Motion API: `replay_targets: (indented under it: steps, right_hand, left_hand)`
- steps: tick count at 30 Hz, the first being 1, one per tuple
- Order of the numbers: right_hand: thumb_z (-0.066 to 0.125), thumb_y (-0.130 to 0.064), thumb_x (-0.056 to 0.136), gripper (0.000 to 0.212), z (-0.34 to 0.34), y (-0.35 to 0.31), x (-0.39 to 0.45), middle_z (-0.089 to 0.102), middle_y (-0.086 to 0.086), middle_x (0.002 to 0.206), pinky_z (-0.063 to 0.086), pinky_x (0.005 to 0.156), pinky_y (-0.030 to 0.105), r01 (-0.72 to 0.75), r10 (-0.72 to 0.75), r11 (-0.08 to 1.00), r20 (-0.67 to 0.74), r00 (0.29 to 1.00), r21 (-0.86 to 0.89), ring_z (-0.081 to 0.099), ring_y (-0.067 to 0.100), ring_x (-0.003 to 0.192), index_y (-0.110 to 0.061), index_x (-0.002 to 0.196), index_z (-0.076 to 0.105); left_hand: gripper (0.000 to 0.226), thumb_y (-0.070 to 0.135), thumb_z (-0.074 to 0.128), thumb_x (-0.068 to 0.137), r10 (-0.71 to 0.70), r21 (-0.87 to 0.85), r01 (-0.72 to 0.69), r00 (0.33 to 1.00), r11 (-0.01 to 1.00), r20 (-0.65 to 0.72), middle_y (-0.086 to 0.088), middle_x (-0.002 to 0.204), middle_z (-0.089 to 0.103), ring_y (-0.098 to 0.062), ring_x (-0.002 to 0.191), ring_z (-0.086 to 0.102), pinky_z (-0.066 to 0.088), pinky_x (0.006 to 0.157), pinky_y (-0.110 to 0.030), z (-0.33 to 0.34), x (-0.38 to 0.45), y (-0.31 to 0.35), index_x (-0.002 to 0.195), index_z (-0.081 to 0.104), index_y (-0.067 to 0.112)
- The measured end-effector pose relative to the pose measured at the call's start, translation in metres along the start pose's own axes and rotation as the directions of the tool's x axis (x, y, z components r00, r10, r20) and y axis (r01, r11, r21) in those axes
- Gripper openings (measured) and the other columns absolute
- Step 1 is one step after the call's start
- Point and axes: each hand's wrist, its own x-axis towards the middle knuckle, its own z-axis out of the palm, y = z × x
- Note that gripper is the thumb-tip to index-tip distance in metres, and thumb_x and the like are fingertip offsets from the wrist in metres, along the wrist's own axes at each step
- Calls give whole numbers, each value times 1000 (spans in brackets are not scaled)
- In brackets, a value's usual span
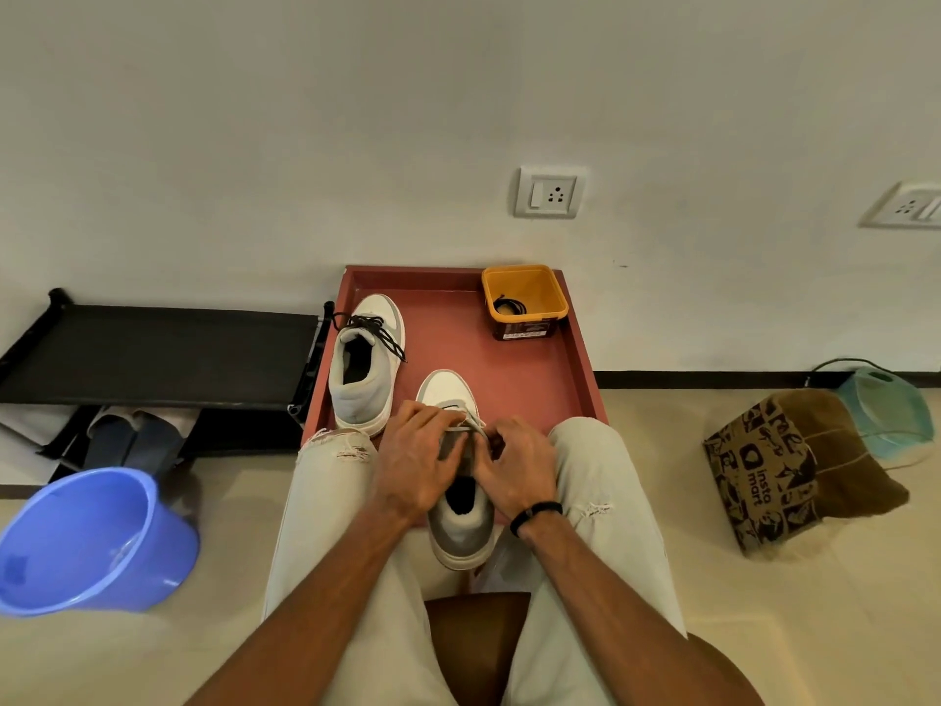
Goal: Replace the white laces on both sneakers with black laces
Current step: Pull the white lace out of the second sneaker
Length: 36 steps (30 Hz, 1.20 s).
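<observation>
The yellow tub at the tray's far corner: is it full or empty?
Nearly empty. The yellow tub holds only a small coil of black lace on its bare bottom.

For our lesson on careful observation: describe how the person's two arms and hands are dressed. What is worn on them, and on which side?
Both forearms are bare, with no sleeves in view. The left hand carries no ring, watch or glove that shows. The right hand is also ungloved, and a thin black band circles the right wrist. No markings show on either arm.
</observation>
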Motion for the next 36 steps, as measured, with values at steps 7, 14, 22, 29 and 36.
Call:
replay_targets:
  steps: [7, 14, 22, 29, 36]
  right_hand:
    - [69, -31, 94, 17, 3, 8, -7, 55, -8, 81, 41, 68, 27, 6, -5, 999, -25, 1000, 32, 49, 12, 72, -16, 85, 67]
    - [69, -31, 92, 19, 7, 8, 0, 59, -6, 80, 44, 66, 29, -59, 62, 996, -53, 997, 66, 52, 14, 72, -16, 80, 66]
    - [68, -29, 93, 14, 3, 9, 3, 64, -2, 85, 50, 69, 35, -146, 155, 986, -110, 982, 82, 58, 18, 77, -16, 86, 69]
    - [69, -33, 93, 15, 6, 13, 6, 64, -5, 85, 50, 67, 32, -137, 146, 986, -95, 985, 94, 58, 14, 74, -19, 86, 68]
    - [70, -33, 93, 13, 8, 14, 4, 63, -7, 87, 46, 66, 28, -82, 87, 995, -92, 992, 55, 54, 11, 73, -20, 89, 68]
  left_hand:
    - [22, 31, 57, 103, 74, 108, -73, 997, 991, -6, 3, 111, 69, -20, 100, 55, 52, 85, -38, 6, -3, -5, 115, 73, 21]
    - [11, 25, 58, 103, -53, -82, 48, 997, 995, -61, 3, 108, 62, -13, 97, 54, 51, 83, -30, -5, -1, 2, 110, 63, 17]
    - [12, 21, 51, 106, -430, -379, 299, 839, 876, -334, -1, 100, 60, -19, 88, 57, 56, 74, -44, -8, 4, -6, 109, 57, 12]
    - [39, 38, 62, 101, -260, -55, 255, 941, 965, -216, -5, 137, 50, -21, 127, 45, 42, 106, -38, -2, 0, -10, 135, 57, 21]
    - [35, 48, 54, 102, -136, -45, 135, 991, 990, -15, 4, 118, 71, -16, 111, 59, 46, 98, -37, 17, -5, -10, 121, 71, 23]
